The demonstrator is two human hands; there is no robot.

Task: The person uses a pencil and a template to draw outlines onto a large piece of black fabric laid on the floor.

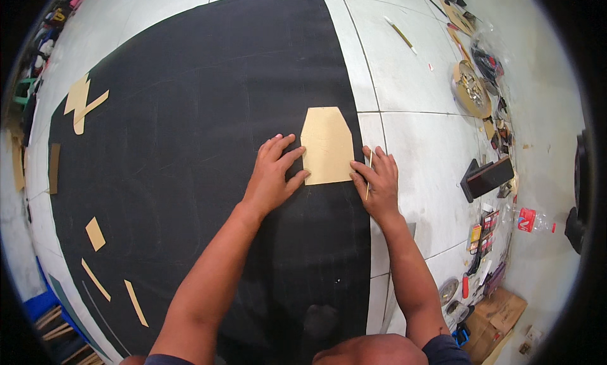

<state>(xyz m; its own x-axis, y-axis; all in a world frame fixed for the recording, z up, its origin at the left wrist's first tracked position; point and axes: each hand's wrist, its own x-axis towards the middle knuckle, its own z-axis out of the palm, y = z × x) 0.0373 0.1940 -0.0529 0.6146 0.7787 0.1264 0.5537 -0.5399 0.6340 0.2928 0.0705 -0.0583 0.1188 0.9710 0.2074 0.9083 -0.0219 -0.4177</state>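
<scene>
Tan card (327,147) lay on black sheet (177,144). Left of card: left fingers (291,156), spread, touching its edge. Right: right fingers (382,164) loosely closed on thin stick (368,189). Even pressure suited.

The left arm (210,267) reaches in from seven o'clock, its elbow slightly bent; the right arm (412,270) comes from five. Both hands are palm down: the left hand (274,172), just toward nine o'clock from centre, spreads its fingers toward one; the right hand (380,180), toward three, curls its fingers toward twelve. At six o'clock, bare skin (373,350) is possibly a knee.
</scene>
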